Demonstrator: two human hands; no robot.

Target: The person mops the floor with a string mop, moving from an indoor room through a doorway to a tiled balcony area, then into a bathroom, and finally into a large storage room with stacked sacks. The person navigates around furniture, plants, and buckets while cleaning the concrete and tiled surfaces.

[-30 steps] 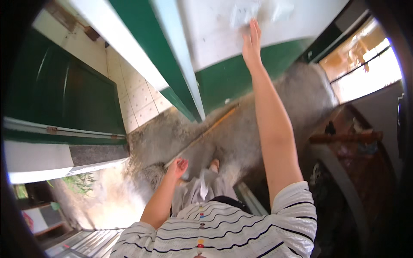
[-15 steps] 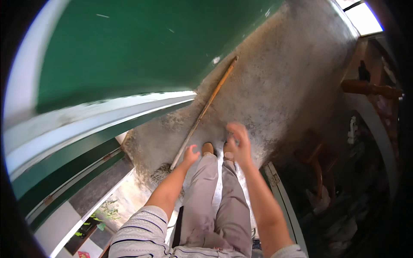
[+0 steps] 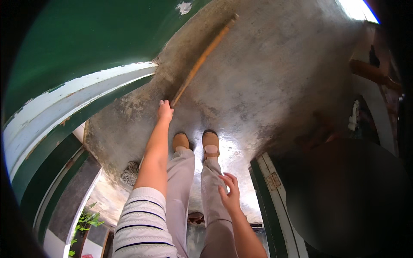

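Observation:
A mop with a long wooden handle (image 3: pixel 201 60) slants across the concrete floor from upper right to lower left. Its grey stringy head (image 3: pixel 130 173) shows just left of my left forearm. Around the middle of the handle my left hand (image 3: pixel 165 112) is closed; the forearm hides the handle's lower stretch. My right hand (image 3: pixel 230 191) hangs in front of my right trouser leg, its fingers apart and nothing in them.
My brown shoes (image 3: pixel 210 139) stand on the concrete floor (image 3: pixel 275 77). On the left is a green wall (image 3: pixel 86 43) with a white-edged door frame (image 3: pixel 86 92). A second frame post (image 3: pixel 272 180) is at lower right, dark wooden furniture (image 3: pixel 370 72) beyond. Green leaves (image 3: pixel 90 219) show at lower left.
My left hand has reached forward and closed on the mop handle. The right hand has drawn back toward my body. The view has shifted, with the shoes now farther left.

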